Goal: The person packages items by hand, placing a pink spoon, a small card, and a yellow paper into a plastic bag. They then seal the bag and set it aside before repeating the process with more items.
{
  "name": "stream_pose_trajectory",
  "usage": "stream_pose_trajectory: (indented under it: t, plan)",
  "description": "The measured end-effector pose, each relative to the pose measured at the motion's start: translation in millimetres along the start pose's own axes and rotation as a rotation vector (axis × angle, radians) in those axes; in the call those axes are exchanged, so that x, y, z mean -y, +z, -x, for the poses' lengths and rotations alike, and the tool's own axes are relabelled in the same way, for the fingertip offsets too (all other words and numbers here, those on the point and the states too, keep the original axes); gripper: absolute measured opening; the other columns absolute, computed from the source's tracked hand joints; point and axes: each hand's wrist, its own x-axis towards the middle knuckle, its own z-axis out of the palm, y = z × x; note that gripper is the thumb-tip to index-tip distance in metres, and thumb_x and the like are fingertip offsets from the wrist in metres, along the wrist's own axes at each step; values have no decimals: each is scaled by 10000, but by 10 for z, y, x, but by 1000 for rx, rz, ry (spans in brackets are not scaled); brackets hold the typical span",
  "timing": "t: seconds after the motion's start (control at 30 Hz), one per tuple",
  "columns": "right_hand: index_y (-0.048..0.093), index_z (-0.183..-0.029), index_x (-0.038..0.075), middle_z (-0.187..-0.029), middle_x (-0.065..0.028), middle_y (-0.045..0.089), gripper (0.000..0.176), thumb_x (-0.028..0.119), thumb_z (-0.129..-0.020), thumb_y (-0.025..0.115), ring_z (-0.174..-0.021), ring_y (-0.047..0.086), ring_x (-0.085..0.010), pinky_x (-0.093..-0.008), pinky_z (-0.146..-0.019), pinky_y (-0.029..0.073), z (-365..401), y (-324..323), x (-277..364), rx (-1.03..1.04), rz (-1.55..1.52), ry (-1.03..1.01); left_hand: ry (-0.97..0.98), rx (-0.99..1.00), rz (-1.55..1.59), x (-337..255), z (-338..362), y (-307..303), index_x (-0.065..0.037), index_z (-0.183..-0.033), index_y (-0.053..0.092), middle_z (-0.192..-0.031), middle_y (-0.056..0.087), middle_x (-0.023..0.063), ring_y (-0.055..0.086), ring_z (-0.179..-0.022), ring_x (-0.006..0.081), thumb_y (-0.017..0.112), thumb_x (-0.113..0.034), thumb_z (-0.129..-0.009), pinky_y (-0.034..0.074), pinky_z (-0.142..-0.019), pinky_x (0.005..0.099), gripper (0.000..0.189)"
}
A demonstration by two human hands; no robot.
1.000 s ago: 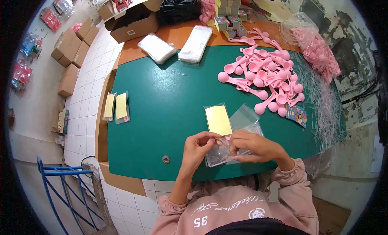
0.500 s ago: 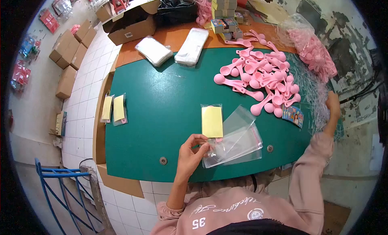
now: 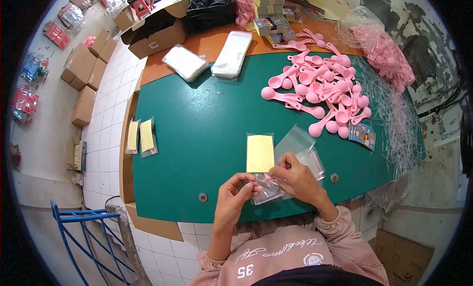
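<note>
Left hand [image 3: 233, 194] and right hand [image 3: 299, 179] pinch close together.

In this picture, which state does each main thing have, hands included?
Clear plastic packet with yellow rectangular card, lying flat, seal unclear
Bare left hand, fingers curled at packet's lower end
Bare right hand, fingers bent at packet's right side
Clear flat plastic sleeves, overlapping
Pink plastic measuring spoons, loosely heaped
Brown cardboard box, open

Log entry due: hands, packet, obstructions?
Left hand, right hand at near end of packet; yellow card showing. Clear bags under right hand. Pink scoops apart.
</note>
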Motion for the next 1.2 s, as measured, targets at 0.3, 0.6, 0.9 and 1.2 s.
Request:
stream_pose_trajectory:
  t: [0.3,0.6,0.9,1.2]
  plan:
    - [621,-873,67,-844,-55,435,215,-28,-681,635,-731,471,-160,-254,-583,412,131,16,-7,-62,-352,-35,279,39,-668,117,52,-98,-14,-949,547,-901,569,60,597,-810,150,602,50,-725,491,-646,239,240]
    - [535,-839,13,-717,-26,492,91,65,-797,597,-561,442,-58,-210,-494,365,324,121,44,-93,-633,399,296,-31,-776,77,53,41,-1,-780,573,-800,560,39,543,-746,96,670,-9,-702,451,-618,233,124]
    - [494,-847,-25,-747,-49,583,95,57,-850,543,-738,582,-67,-202,-600,466,313,161,108,-182,-779,498,280,-84,-745,220,41,-62,6,-824,608,-796,580,32,569,-707,88,708,-64,-705,473,-565,197,170]
    - [423,-952,-7,-789,-112,614,126,24,-858,503,-790,614,-119,-212,-631,481,347,228,112,-186,-748,590,161,-263,-473,262,35,25,-2,-869,513,-735,565,19,568,-652,65,678,-40,-745,444,-532,187,209]
